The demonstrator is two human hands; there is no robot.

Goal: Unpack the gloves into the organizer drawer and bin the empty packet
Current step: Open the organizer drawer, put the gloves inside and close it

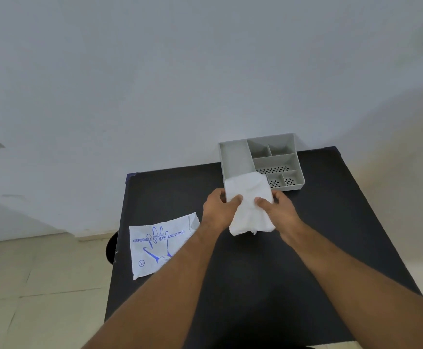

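Your left hand (219, 206) and right hand (278, 210) grip the glove stack (249, 205) with closed fingers. Next, lower it into the organizer drawer (235, 157), far right.

The counter (255, 273) is matt black, with dark blue at its far corners. The organizer (235, 157) is plain pale grey; three of its compartments on the right side have floors dotted with rows of small black holes, while the long left compartment and the two far right ones are unpatterned. The gloves (249, 205) are a crumpled, slightly translucent white wad with no print. The packet (160, 244) is white with blue printing: an outlined hand, the words "DISPOSABLE POLYETHYLENE GLOVES" and a circled "L". The wall (155, 71) is a flat pale bluish grey. The floor (29, 285) is cream tile with thin darker grout lines.
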